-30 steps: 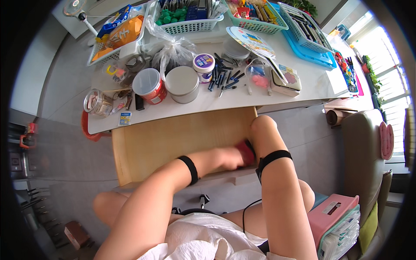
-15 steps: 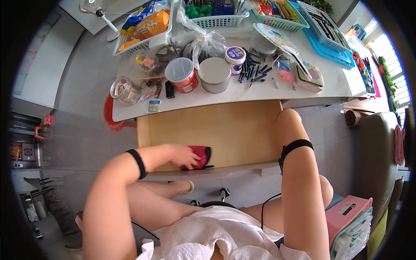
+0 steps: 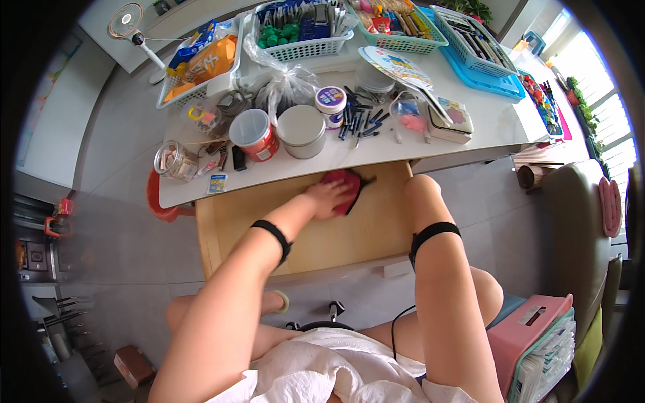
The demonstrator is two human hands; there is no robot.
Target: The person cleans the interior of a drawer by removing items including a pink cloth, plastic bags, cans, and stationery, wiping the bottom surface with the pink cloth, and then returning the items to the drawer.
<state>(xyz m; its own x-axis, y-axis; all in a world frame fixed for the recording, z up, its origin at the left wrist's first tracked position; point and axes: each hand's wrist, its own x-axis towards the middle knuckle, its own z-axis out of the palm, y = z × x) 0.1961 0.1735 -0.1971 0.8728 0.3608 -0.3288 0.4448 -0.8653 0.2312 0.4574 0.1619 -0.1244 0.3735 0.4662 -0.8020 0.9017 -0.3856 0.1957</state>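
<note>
The left hand point(image 3: 326, 200) lies with fingers spread over a soft red cloth with black edging point(image 3: 347, 191), inside a pulled-out pale wooden drawer point(image 3: 232, 232). The cloth is right of the drawer's middle, close to the front edge of the white, smooth-topped desk point(image 3: 349, 154). Pale, flat wood shows from the hand to the drawer's left wall and down to its front panel, leaving room both ways; the right wall is nearer. At that wall's far end is the right hand point(image 3: 423, 187), its fingers hidden, so I cannot tell whether it grips.

Along the desk's front edge stand a round, silver-grey metal tin point(image 3: 302, 132), a red, clear-topped plastic tub point(image 3: 254, 135) and, near the left corner, a transparent rounded jar point(image 3: 176, 161).
</note>
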